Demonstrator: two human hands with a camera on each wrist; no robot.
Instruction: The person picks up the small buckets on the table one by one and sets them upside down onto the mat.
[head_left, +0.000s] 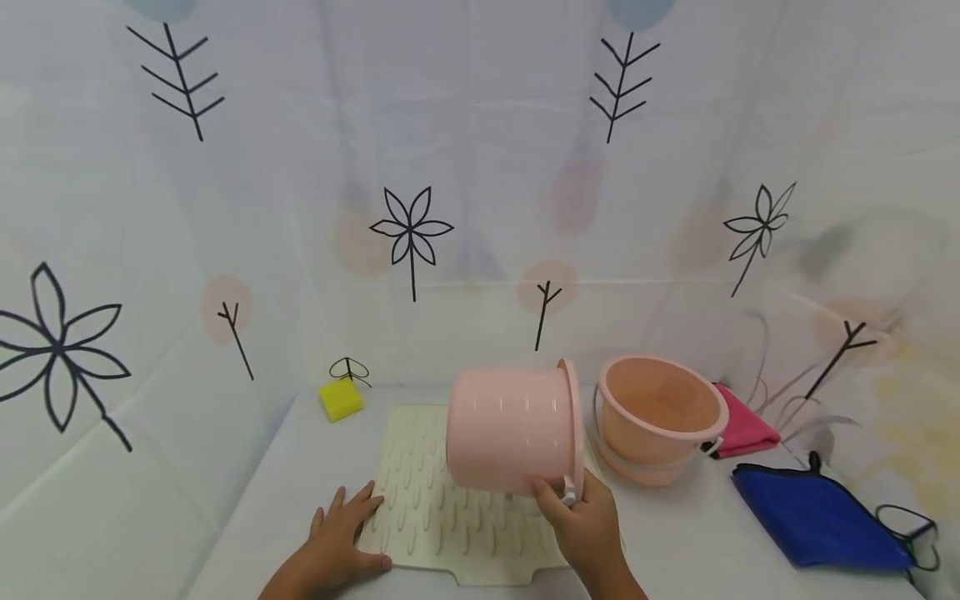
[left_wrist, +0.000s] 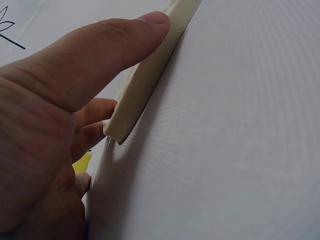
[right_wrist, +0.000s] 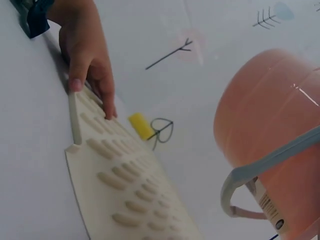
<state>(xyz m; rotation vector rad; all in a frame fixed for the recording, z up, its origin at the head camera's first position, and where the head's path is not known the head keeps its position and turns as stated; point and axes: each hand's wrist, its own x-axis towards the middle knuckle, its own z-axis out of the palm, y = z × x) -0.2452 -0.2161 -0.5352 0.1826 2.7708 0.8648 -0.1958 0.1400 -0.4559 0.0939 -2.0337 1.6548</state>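
Note:
A pink bucket (head_left: 510, 429) is tipped on its side above a cream washboard (head_left: 442, 533) with rows of raised ridges. My right hand (head_left: 588, 529) grips this bucket at its rim, by the handle joint, and its mouth faces right. In the right wrist view the bucket's grey handle (right_wrist: 270, 157) and a label show. With fingers spread, my left hand (head_left: 333, 537) rests at the washboard's front left corner. The left wrist view shows the thumb along the board's edge (left_wrist: 145, 82) and other fingers around the corner.
A second bucket (head_left: 652, 450), peach-coloured, stands upright at the right, its inside partly seen. Behind it lies a red cloth item (head_left: 742, 429), and nearer a blue pouch (head_left: 821, 517). A yellow block (head_left: 341, 400) sits at the back left. A patterned white sheet (head_left: 480, 167) hangs behind.

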